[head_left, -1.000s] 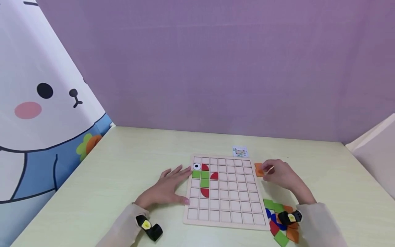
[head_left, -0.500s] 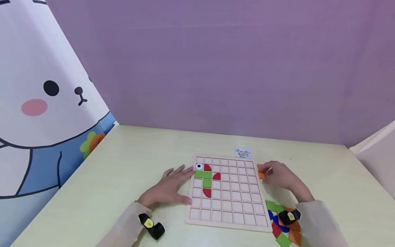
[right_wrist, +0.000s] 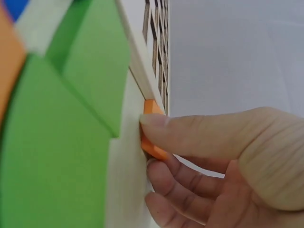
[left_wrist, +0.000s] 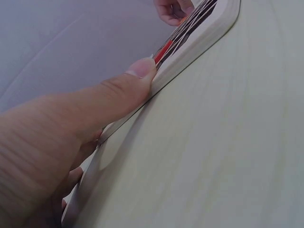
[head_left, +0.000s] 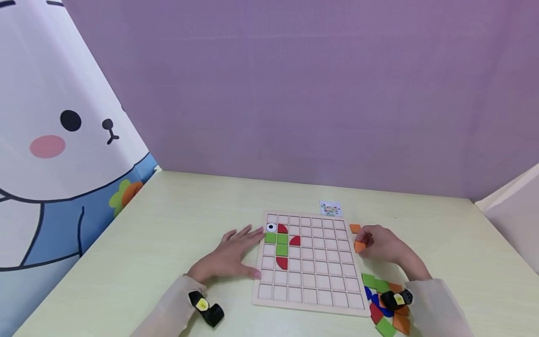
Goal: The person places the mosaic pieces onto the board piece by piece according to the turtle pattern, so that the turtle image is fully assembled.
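Note:
My left hand (head_left: 229, 257) lies with fingers spread at the left edge of a wooden grid board (head_left: 309, 281). In the left wrist view its thumb (left_wrist: 116, 90) rests on the board's rim. Beyond the board's right edge, my right hand (head_left: 383, 244) pinches an orange tile (head_left: 360, 247) between thumb and fingers. The right wrist view has this orange tile (right_wrist: 152, 108) right beside the rim, partly behind the thumb. A second orange tile (head_left: 355, 228) lies just behind it. On the board sit a white eye tile (head_left: 271, 227), several green square tiles (head_left: 281, 250) and red curved tiles (head_left: 282, 263).
A small picture card (head_left: 330, 208) lies behind the board. Below my right wrist is a pile of loose green (head_left: 385, 326), orange, red and blue tiles, partly hidden by the wrist camera (head_left: 396, 298). A purple partition (head_left: 294, 93) stands at the table's back.
My right hand has shifted toward me, sliding one orange tile away from the other, so a gap now shows between them. The left hand keeps its place at the board.

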Tool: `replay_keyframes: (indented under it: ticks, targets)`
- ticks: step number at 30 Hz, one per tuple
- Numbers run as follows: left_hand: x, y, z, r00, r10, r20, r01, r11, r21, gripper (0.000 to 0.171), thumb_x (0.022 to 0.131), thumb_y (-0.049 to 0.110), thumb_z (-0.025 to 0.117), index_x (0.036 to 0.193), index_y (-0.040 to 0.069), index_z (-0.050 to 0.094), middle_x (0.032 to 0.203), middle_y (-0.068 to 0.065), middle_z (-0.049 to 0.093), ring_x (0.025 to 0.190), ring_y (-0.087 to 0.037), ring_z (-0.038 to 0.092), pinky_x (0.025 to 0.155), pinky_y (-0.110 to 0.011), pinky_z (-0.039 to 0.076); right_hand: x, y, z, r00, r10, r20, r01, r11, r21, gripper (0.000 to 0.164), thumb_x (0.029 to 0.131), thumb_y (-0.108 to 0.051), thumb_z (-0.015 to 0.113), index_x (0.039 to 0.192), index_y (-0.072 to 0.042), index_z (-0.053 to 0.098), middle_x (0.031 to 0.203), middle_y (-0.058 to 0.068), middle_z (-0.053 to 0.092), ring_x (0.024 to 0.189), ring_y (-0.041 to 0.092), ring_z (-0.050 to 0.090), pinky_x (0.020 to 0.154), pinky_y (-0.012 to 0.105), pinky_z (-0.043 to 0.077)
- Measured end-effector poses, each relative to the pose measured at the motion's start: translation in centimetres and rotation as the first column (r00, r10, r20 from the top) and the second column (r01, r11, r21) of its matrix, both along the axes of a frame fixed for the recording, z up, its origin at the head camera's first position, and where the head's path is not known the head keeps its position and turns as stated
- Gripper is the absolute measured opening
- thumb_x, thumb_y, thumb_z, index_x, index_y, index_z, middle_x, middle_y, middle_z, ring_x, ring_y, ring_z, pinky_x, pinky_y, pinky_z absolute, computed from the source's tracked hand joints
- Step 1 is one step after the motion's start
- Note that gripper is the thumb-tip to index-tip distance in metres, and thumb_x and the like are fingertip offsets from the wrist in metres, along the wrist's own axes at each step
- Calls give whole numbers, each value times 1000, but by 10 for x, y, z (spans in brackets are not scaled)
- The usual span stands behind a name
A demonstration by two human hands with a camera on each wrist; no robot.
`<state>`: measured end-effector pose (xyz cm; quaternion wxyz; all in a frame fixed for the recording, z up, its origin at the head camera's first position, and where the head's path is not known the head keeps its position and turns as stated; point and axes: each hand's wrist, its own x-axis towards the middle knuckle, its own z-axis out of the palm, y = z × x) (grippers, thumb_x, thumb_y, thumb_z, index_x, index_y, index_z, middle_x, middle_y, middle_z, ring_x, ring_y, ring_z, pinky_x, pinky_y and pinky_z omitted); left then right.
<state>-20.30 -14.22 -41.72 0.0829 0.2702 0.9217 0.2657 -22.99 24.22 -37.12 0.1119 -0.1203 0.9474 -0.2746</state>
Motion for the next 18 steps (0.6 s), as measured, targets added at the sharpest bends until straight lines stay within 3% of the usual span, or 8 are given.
replay_keyframes:
  ticks: [18]
  targets:
    - [-1,-1,0,1000,-2,2,2,1000,-12,97,74,60,70,151,18,29,158,0,23,149,-30,8,115,-59,7,2,7,4,997,69,-33,-71,996,-48,15,77,2,70,81,-9,61,80,2,54,78,19,48,65,26,40]
